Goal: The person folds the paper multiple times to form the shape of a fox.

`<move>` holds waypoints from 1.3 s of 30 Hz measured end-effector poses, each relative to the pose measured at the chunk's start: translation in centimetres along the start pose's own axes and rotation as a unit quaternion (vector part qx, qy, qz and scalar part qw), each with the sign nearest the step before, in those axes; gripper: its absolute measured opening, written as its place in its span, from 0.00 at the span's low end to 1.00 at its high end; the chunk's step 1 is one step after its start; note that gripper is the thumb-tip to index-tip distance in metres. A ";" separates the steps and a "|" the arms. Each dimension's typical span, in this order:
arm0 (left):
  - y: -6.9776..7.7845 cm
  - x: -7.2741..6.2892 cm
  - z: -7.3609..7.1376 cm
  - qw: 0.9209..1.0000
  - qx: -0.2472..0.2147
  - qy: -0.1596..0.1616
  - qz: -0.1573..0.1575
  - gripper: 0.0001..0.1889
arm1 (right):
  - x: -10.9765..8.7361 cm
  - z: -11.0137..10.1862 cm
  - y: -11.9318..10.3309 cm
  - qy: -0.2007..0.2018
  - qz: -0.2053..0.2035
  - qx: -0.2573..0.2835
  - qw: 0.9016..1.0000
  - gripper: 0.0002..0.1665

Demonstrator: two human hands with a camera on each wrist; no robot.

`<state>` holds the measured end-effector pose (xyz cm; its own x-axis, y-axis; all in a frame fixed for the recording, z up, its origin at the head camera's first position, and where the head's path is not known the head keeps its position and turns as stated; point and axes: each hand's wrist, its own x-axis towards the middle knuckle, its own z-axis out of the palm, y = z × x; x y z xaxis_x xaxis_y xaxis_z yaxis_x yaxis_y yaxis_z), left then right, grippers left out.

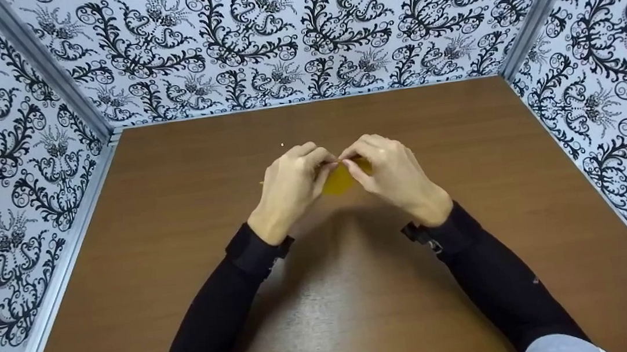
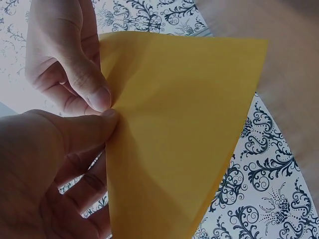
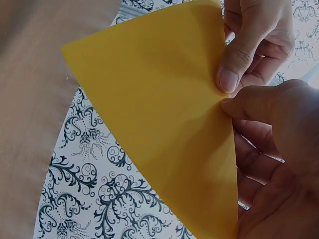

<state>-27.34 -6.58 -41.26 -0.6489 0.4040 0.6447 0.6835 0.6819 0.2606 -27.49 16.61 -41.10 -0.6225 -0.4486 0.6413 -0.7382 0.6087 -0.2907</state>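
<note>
A sheet of yellow paper (image 2: 179, 109) hangs between both hands, its upper edge pinched at the middle. In the head view most of the paper (image 1: 338, 181) is hidden behind the hands. The left hand (image 1: 294, 184) grips the edge between thumb and fingers. Right beside it, the right hand (image 1: 392, 173) pinches the same edge, the two thumb tips nearly meeting. Seen from the right wrist, the paper (image 3: 154, 109) spreads out wide with slanting sides, slightly creased near the thumbs.
Below the hands lies a brown wooden table (image 1: 316, 315). Walls with a black floral pattern (image 1: 275, 28) enclose it at the back and sides, joined by grey metal posts (image 1: 45, 64). A tiny white speck (image 1: 281, 144) lies on the table left of centre.
</note>
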 end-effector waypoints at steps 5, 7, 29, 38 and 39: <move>-0.1 0.1 -0.2 1.000 -0.007 0.001 0.001 0.07 | 0.1 -0.1 -0.1 0.003 0.003 0.008 1.000 0.04; -0.1 0.2 -0.4 1.000 -0.008 -0.002 0.001 0.08 | 0.2 -0.2 0.0 0.003 0.003 0.009 1.000 0.04; -2.0 0.2 -2.6 0.998 -0.017 -0.009 -0.054 0.07 | 0.5 -2.5 2.7 0.008 0.047 0.007 0.999 0.05; -3.0 0.2 -2.7 0.997 -0.024 -0.006 -0.073 0.08 | 0.2 -3.7 3.7 0.012 0.062 -0.004 0.998 0.07; -3.1 0.2 -2.8 0.997 -0.022 -0.006 -0.074 0.08 | 0.1 -3.8 3.8 0.010 0.065 -0.006 0.998 0.07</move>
<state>-28.68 -10.34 -39.99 -0.7471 0.3083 0.5889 0.5943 0.7067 0.3839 -29.39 21.33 -39.45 -0.7067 -0.3524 0.6136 -0.6488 0.6688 -0.3631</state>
